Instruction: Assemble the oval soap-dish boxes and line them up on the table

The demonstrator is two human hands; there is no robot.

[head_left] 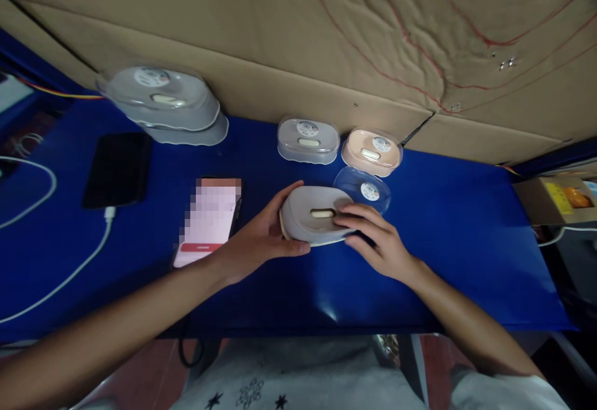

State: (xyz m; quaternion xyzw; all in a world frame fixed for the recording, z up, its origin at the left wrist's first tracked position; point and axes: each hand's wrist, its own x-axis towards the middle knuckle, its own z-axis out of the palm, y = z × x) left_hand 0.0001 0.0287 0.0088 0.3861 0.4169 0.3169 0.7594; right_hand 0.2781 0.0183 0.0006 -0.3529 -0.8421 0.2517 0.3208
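A grey oval lidded box [314, 205] with a pale handle in a slot on its top is held just above the blue table. My left hand [275, 229] grips its left end, thumb along the front and fingers round the back. The fingers of my right hand [380, 239] rest on the right end of the top, near the handle; whether they grip the edge is hard to see. Right behind the box lies a clear plastic cover [357, 186] with a round sticker.
At the back stand a grey box [308, 139], a peach box [368, 149] and stacked grey boxes [168, 99] under clear covers. On the left lie a lit phone [209, 217] and a dark phone [116, 167] on a white cable [105, 236]. Cardboard [261, 24] lines the back.
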